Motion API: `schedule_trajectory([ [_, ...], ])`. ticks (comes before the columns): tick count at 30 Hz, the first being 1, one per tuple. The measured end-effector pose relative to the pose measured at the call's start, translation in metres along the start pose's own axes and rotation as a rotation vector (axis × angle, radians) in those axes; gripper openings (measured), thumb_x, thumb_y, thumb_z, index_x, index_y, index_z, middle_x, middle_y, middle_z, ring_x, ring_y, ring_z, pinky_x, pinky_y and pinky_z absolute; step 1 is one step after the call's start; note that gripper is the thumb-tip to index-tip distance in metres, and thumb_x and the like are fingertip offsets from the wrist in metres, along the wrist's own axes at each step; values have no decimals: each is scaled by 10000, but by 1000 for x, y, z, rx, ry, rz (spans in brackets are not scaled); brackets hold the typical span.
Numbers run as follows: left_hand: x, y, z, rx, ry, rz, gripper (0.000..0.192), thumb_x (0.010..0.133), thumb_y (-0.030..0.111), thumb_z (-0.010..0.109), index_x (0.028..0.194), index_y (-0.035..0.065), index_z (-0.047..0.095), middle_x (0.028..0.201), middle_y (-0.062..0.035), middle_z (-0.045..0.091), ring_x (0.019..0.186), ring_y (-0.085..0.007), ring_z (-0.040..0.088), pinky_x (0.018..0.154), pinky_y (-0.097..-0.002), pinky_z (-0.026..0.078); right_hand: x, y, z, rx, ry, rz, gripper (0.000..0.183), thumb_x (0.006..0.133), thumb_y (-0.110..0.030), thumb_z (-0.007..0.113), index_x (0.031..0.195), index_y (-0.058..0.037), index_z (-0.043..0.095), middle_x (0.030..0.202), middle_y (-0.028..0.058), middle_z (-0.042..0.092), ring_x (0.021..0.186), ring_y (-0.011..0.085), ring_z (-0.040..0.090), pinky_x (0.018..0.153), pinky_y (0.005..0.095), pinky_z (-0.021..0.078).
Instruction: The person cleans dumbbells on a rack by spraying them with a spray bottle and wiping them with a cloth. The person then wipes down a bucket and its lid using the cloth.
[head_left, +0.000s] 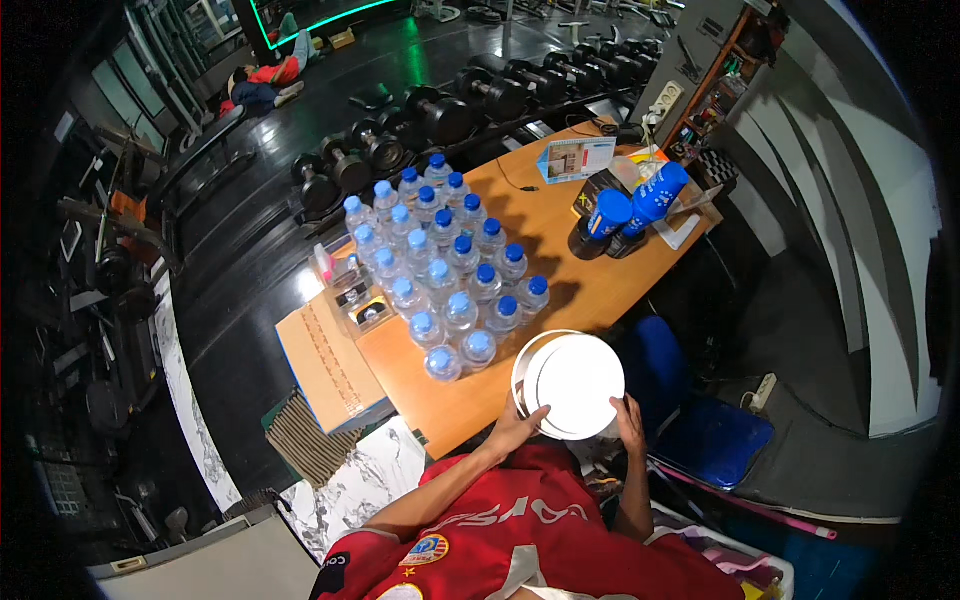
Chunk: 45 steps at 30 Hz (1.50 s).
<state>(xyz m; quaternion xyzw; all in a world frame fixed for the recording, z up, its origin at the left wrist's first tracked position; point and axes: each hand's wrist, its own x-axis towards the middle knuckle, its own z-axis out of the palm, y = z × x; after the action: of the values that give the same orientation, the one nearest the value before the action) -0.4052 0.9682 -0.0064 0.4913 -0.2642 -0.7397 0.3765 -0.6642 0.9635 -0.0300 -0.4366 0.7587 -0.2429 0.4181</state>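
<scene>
Both of my hands grip a round white tub (576, 386), its bright top facing up towards me. My left hand (517, 429) clasps the near left side, with the thumb lying on the rim. On the right side, my right hand (630, 426) presses its thumb against the edge; its other fingers are partly hidden. The tub is held over the near right edge of a wooden desk (566, 289). Just beyond it stand rows of clear plastic bottles (459, 304) with light and dark blue caps, all upright.
Blue-topped shaker bottles (611, 214) and a desk calendar (577, 159) stand farther along the desk. A cardboard box (330, 360) sits at the left end. A blue chair (712, 442) is at the right. Behind are racked dumbbells (439, 116) and people (274, 75) on the floor.
</scene>
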Motion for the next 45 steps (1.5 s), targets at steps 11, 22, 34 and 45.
schedule_trajectory([
  [11, -121, -1, -102, -23, -5, -109, 867, 863, 111, 660, 1470, 158, 43, 1292, -141, 458, 1061, -207, 561, 789, -317, 536, -80, 8, 85, -73, -184, -87, 681, 817, -473, 623, 1272, 17, 498, 1284, 245, 492, 1238, 352, 426, 1041, 399, 320],
  [22, -162, -4, -168, 101, 284, 73, 584, 948, 223, 543, 1392, -36, 265, 1198, -170, 531, 1048, -198, 544, 869, -303, 472, -122, -78, 139, -108, -367, -368, 359, 872, -301, 607, 1068, -1, 609, 999, 163, 646, 941, 257, 611, 828, 349, 456],
  [34, -157, -12, -175, 67, 344, 97, 600, 938, 277, 542, 1395, 3, 267, 993, -135, 562, 783, -177, 621, 536, -310, 577, -165, -126, 69, 39, -237, -520, 323, 794, -79, 688, 1104, -21, 618, 975, 107, 637, 943, 172, 590, 845, 291, 450],
  [45, -147, -18, -185, 190, 342, 156, 457, 980, 299, 460, 1343, 32, 383, 948, -101, 592, 721, -139, 602, 579, -263, 535, -132, -171, 178, -314, -141, -932, 382, 823, -149, 642, 1200, -112, 594, 1303, 150, 498, 1140, 325, 505, 935, 405, 415],
])
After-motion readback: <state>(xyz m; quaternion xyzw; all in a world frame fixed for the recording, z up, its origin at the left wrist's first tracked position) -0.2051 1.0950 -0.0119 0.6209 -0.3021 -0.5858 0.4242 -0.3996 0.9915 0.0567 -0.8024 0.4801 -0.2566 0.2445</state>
